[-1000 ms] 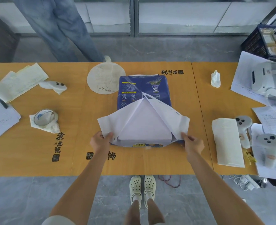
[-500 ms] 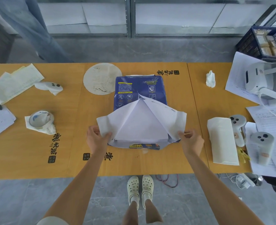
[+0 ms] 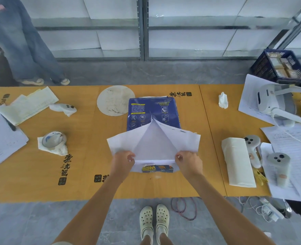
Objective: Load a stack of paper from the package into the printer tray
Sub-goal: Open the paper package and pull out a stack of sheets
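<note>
My fingers pinch the white wrapper flaps – left hand grips the near edge of the left flap, right hand grips the near edge of the right flap. Both hands are curled closed on the paper, knuckles up, close in toward the middle of the pack. The paper package lies flat on the orange table, centre, long side running near to far. Its far half is wrapped in blue with printed icons; the near half is opened, flaps folded out to a peak, white sheets showing between them. A blue and yellow label strip shows at the near end, between my wrists.

Far left of the package, touching its corner – a round pale mat. Left side: a tape roll on a tissue, a white controller, loose papers. Right side: a folded white towel, two grey controllers, a headset, a crumpled tissue. Printer tray not in view.
</note>
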